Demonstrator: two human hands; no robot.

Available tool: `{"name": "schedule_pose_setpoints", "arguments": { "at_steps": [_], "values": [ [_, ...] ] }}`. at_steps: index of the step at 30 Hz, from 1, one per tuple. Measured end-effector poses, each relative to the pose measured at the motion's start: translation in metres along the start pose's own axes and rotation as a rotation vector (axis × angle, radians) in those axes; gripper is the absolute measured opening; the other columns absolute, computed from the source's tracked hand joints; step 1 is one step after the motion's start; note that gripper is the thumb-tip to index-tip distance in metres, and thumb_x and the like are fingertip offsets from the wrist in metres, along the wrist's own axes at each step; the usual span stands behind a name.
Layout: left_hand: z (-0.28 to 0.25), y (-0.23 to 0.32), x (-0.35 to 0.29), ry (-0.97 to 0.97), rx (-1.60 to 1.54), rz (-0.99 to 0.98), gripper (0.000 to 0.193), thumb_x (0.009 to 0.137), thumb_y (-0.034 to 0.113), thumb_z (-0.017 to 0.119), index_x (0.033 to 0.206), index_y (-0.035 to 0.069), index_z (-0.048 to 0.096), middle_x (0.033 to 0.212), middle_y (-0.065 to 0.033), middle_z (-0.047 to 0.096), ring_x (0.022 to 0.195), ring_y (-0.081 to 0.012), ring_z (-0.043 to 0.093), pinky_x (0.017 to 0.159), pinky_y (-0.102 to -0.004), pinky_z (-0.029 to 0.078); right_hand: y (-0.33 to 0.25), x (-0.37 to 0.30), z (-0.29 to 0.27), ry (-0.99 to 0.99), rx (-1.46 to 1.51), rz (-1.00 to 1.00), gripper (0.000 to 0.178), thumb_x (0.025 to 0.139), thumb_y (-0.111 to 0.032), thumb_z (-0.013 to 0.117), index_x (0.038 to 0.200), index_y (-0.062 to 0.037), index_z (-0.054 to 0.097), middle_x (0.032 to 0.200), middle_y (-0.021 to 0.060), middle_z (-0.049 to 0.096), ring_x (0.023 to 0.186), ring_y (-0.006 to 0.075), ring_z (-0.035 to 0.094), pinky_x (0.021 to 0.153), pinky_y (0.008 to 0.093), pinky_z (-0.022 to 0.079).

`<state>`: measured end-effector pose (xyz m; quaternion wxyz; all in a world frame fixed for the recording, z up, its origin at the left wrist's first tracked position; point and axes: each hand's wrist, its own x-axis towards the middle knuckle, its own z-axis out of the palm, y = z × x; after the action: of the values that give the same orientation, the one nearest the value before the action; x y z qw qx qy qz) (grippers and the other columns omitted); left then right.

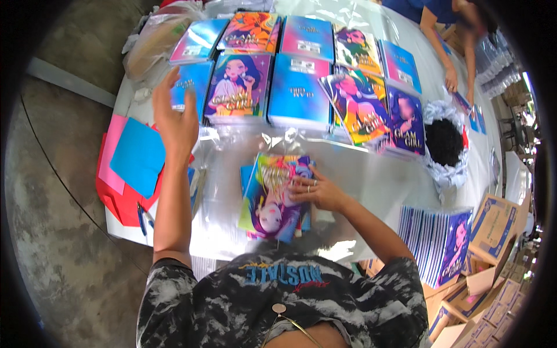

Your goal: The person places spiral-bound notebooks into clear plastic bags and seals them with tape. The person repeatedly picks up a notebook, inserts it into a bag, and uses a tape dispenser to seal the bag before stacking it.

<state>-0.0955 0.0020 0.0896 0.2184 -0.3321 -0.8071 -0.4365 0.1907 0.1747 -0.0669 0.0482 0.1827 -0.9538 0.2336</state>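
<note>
some open table point(362, 182) — beside notebooks point(270, 200)

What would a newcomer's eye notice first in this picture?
The two rows of colourful, illustrated notebooks across the far side of the white table would probably strike first. Next comes the smaller, bright-covered notebook pile under the right hand, near the body. Red, pink and blue sheets lie at the table's left.

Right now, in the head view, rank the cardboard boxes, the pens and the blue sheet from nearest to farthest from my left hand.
From your left hand:
1. Blue sheet, just left.
2. Pens, table's left edge.
3. Cardboard boxes, far right.
</note>
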Motion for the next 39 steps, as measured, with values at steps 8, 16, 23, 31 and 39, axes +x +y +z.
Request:
{"name": "schedule_pose_setpoints", "arguments": {
  "at_steps": [8,16,23,31,39],
  "values": [
    [0.133,-0.181,0.147,-0.427,0.312,0.01,0.057,0.083,0.037,0.058,0.126,0.001,0.046,0.116,-0.0249,0.054,0.107,-0.0375,0.053,0.091,-0.0441,0.041,0.128,0.138,-0.129,0.693,-0.054,0.564,0.024,0.077,-0.01,0.056,0.098,-0.0071,0.067,0.091,0.0184,0.063,0.091,0.0336,0.059,0.081,0.0423,0.046],
    [0.202,-0.166,0.162,-0.724,0.704,0.065,0.042,0.087,0.02,0.05,0.127,0.011,0.044,0.113,-0.0245,0.055,0.077,-0.039,0.064,0.067,-0.0483,0.05,0.284,0.217,-0.126,0.427,-0.202,1.313,0.093,0.072,-0.048,0.067,0.138,0.0022,0.023,0.141,0.0291,0.026,0.131,0.0441,0.021,0.106,0.0518,0.013],
    [0.246,-0.165,0.185,-0.553,0.891,0.065,0.023,0.083,0.012,0.051,0.098,0.004,0.065,0.109,-0.0209,0.052,0.091,-0.0336,0.062,0.072,-0.042,0.053,0.265,0.22,-0.165,0.424,0.059,1.372,0.088,0.063,-0.033,0.076,0.132,0.0005,0.033,0.129,0.0252,0.045,0.125,0.0405,0.035,0.102,0.0483,0.022],
    [0.263,-0.122,0.192,-0.758,0.83,-0.265,0.098,0.064,0.084,0.044,0.112,0.0,0.062,0.128,-0.0207,0.043,0.112,-0.0341,0.05,0.089,-0.039,0.045,0.292,0.135,-0.2,0.466,0.221,1.472,0.095,0.055,-0.05,0.08,0.135,-0.0182,0.041,0.144,0.0336,0.013,0.132,0.0547,-0.006,0.099,0.0692,0.003],
    [0.227,-0.137,0.188,-0.473,0.702,-0.183,0.068,0.068,0.062,0.065,0.101,0.003,0.065,0.112,-0.0212,0.058,0.1,-0.0357,0.059,0.083,-0.0431,0.048,0.338,0.114,-0.203,0.553,0.019,1.513,0.07,0.057,-0.035,0.083,0.117,-0.0081,0.058,0.119,0.0218,0.053,0.113,0.0289,0.048,0.092,0.038,0.039]
  ]
}}
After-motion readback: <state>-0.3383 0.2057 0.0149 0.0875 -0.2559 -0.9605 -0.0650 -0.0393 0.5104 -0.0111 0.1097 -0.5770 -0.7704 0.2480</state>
